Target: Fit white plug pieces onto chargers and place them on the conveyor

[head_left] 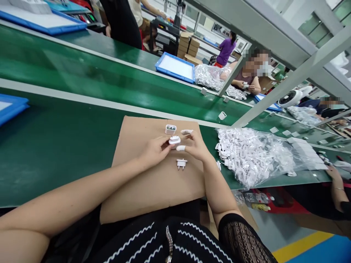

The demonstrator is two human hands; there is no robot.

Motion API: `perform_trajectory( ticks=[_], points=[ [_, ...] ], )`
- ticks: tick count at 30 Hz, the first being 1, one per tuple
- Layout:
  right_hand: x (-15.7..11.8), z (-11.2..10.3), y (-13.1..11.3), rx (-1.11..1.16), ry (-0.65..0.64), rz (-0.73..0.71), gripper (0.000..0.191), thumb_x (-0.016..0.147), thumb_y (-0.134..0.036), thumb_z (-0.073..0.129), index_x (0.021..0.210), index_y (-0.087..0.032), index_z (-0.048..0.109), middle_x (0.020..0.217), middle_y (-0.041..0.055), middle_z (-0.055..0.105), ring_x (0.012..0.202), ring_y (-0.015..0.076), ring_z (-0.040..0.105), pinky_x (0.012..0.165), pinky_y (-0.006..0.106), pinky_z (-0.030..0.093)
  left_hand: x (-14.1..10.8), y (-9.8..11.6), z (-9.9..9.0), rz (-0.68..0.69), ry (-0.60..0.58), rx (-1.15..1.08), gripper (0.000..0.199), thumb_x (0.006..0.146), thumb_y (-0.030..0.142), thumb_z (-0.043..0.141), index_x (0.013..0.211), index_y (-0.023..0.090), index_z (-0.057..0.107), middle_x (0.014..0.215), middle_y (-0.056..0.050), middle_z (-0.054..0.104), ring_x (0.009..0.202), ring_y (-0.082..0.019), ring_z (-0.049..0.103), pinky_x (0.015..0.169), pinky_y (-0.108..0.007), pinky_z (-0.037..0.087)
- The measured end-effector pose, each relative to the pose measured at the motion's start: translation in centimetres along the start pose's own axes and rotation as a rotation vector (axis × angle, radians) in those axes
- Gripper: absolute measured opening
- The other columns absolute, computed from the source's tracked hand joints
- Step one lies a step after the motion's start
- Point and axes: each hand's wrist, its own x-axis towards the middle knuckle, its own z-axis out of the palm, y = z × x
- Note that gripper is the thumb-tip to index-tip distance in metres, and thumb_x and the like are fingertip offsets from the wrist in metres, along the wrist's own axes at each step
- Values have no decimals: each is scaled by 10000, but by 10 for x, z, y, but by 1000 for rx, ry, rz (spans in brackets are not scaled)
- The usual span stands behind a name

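My left hand (157,150) pinches a small white charger (174,140) between thumb and fingers, with its plug end facing up. Close by on the right, my right hand (196,145) has its thumb and a finger apart, both capped with white finger covers; I see nothing held between them. Just beyond the charger stands an open white charger housing (170,129), with green and dark parts showing inside. Nearer to me, a white two-pin plug piece (181,164) lies on the cardboard sheet (145,186), its pins pointing toward me.
Right of the cardboard, a clear bag (252,155) spills many white plug pieces. A white housing (222,115) sits on the green conveyor belt (115,87) beyond. Blue trays (175,68) line the far side. Slanted metal posts rise at right; co-workers sit around.
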Motion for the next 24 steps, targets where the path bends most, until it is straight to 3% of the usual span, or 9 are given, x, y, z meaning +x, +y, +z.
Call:
perform_trajectory(
  ticks=[2,4,7,11,14,17,20,22,24],
  points=[
    [-10,-8,-2,-11,-108,-29,682,627,-285,935,1227,-226,615,1267,91,645,1061,230,639,965,405,539,8,-7,-16,-24,116,9,356,970,431,597,1244,238,717,1159,-90,766,1014,-280,720,909,-401,582],
    [-20,-9,-4,-111,-275,-29,731,555,-239,968,1200,-228,622,1223,80,649,1014,228,642,891,374,547,27,-23,-34,-75,220,77,366,953,426,614,1254,241,712,1188,-85,762,1045,-290,712,934,-401,565],
    [-22,1,-4,-246,-413,56,599,533,-74,915,1060,-221,672,1112,49,687,910,211,672,779,325,539,73,-60,-60,-175,291,212,339,921,394,638,1194,210,720,1145,-98,763,1027,-304,701,945,-419,540],
    [-6,12,10,40,-340,172,338,659,-29,757,949,-193,701,924,17,748,815,171,695,730,283,546,140,-110,-79,-272,336,357,238,905,314,656,1068,144,691,1099,-122,746,1058,-304,668,994,-428,501],
    [5,9,22,374,-269,269,311,715,-154,753,1024,-180,722,963,45,769,882,178,720,735,274,574,169,-124,-84,-377,266,391,226,941,308,634,1022,98,645,1133,-123,728,1142,-319,633,1062,-461,466],
    [10,2,27,592,-259,302,440,730,-241,771,1166,-218,712,1073,48,764,909,183,730,740,292,600,171,-115,-84,-390,365,403,313,904,264,683,1149,77,630,1414,-183,611,1358,-409,499,1161,-559,374],
    [15,-2,26,812,-206,322,458,719,-257,799,1167,-244,703,1122,44,752,941,191,726,804,328,629,150,-95,-74,-185,486,362,514,841,259,733,1324,132,612,1571,-153,481,1472,-431,365,1210,-597,297],
    [18,-3,26,958,-168,352,382,723,-280,812,1089,-224,721,1085,53,760,958,194,719,846,325,630,129,-82,-61,-101,324,210,536,833,304,702,1346,173,618,1484,-117,565,1400,-384,467,1161,-560,391],
    [20,-1,26,1065,-141,363,369,742,-327,818,1083,-215,731,1073,56,766,953,186,713,852,302,625,107,-70,-43,-134,86,20,635,791,360,708,1392,193,590,1438,-113,601,1309,-338,563,1076,-492,491]
  ],
)
